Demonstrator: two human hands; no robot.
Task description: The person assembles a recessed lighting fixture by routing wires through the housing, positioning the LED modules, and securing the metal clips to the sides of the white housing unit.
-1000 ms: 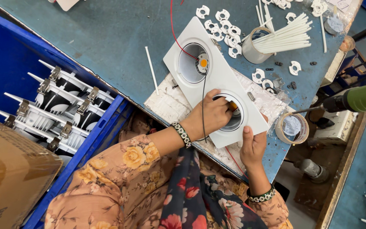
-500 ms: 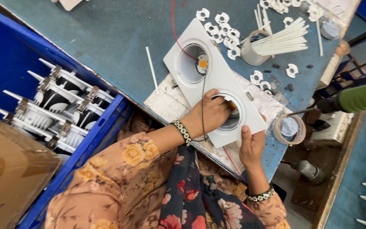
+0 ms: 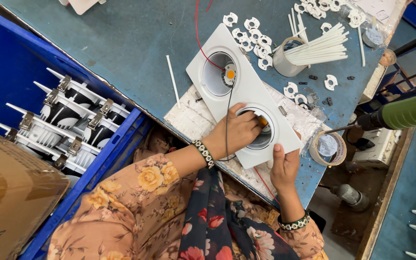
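Right hand [image 3: 285, 166] sits nearest, at about 5 o'clock of the white twin light fitting [image 3: 244, 94], thumb laid up over the plate's near edge and the other fingers hidden beneath, so it is clamped on that edge. Left hand [image 3: 237, 132] comes in from 8 o'clock, fingers bunched together and pushed into the near round opening [image 3: 262, 127], pinched on a small orange part inside; just how tightly cannot be told. A thin black wire [image 3: 227, 115] runs over this hand toward the far opening [image 3: 217, 73], where a yellow light chip [image 3: 230, 74] shows, and a red wire [image 3: 199, 33] leads off toward 12 o'clock.

The fitting lies tilted on a crumpled white pad [image 3: 193, 118] at the near edge of the blue table [image 3: 136, 43]. It looks like a stiff, light plate, probably smooth and a bit slippery, so the flat rim is the sensible place to hold; the chip and thin wires look delicate and are best left untouched.

At 3 o'clock lies a tape roll [image 3: 331, 147]. At 9 o'clock a blue crate [image 3: 6, 62] holds more lamp bodies [image 3: 68, 118]. Farther out, at 1 o'clock, a small cup [image 3: 287, 60] holds white sticks [image 3: 321, 48], with little white clips [image 3: 253, 33] scattered around. A green-handled tool [image 3: 408, 111] reaches in from the right.
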